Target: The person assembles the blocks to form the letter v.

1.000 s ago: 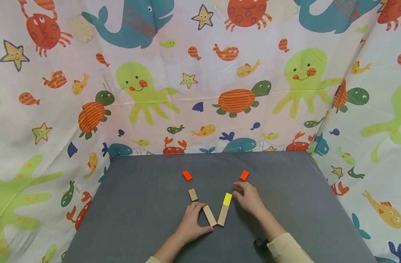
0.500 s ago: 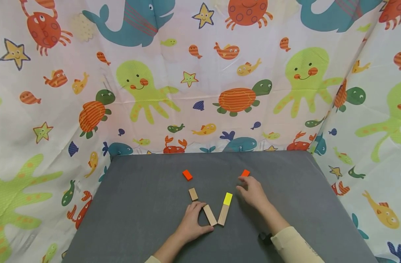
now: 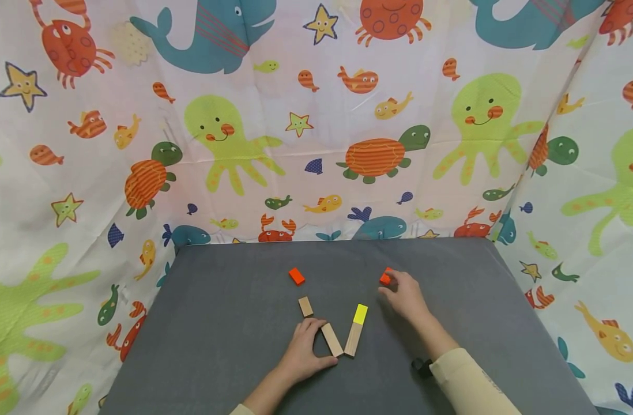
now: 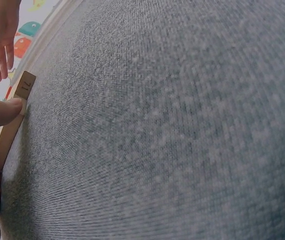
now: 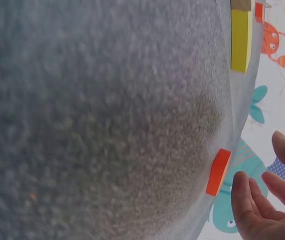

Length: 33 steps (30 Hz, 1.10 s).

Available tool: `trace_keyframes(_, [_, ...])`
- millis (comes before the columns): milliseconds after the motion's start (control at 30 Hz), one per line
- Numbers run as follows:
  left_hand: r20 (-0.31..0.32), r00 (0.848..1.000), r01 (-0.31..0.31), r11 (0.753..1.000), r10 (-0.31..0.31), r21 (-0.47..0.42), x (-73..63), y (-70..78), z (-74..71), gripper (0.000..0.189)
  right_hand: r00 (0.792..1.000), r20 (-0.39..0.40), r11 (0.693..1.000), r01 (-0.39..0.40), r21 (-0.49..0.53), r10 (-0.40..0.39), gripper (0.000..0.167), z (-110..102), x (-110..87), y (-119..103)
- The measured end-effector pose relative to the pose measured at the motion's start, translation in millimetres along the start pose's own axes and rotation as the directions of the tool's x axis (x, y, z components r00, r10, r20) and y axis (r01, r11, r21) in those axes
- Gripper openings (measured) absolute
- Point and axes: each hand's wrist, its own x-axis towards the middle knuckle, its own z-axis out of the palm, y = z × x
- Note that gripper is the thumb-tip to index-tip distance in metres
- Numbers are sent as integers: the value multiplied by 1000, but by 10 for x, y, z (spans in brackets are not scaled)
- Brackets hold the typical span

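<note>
My left hand (image 3: 303, 349) holds a long wooden block (image 3: 332, 340) by its two ends, fingertips at the far end and thumb at the near end. That block's lower end meets a second wooden block (image 3: 353, 340), so the two form a V. A yellow block (image 3: 360, 314) continues the second one at its top. My right hand (image 3: 407, 294) reaches over the right orange block (image 3: 385, 278), partly covering it. In the right wrist view, its fingers (image 5: 241, 195) are spread beside the orange block (image 5: 218, 172) with a gap between.
A short wooden block (image 3: 305, 306) lies just beyond my left fingertips. Farther back on the grey table (image 3: 228, 323) is another orange block (image 3: 297, 276). A small black object (image 3: 422, 366) is by my right sleeve. Behind the table hangs a sea-animal curtain (image 3: 316, 173).
My right hand has moved away from beside the yellow block, forward and right, to the right orange block. My left hand and the blocks have stayed in place.
</note>
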Motion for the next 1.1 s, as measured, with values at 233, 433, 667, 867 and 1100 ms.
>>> trace_keyframes(233, [5, 1000, -1, 1000, 1, 4, -14, 10, -14, 86, 1000, -11, 1000, 12, -12, -12, 56, -67, 31, -16])
trace_keyframes(433, [20, 1000, -2, 1000, 2, 0, -17, 21, -23, 87, 1000, -16, 1000, -5, -16, 5, 55, -96, 57, -2])
trace_keyframes(667, [17, 1000, 1, 1000, -1, -5, -20, 21, -34, 86, 1000, -22, 999, -21, -36, 20, 61, -84, 130, 84])
trace_keyframes(867, [4, 1000, -16, 1000, 16, -13, -19, 23, -36, 87, 998, -12, 997, -62, -40, 62, 69, -91, 215, 151])
trace_keyframes(1100, [12, 1000, -8, 1000, 8, -16, -19, 26, -39, 87, 995, 25, 993, -96, -61, 98, 73, -71, 278, 191])
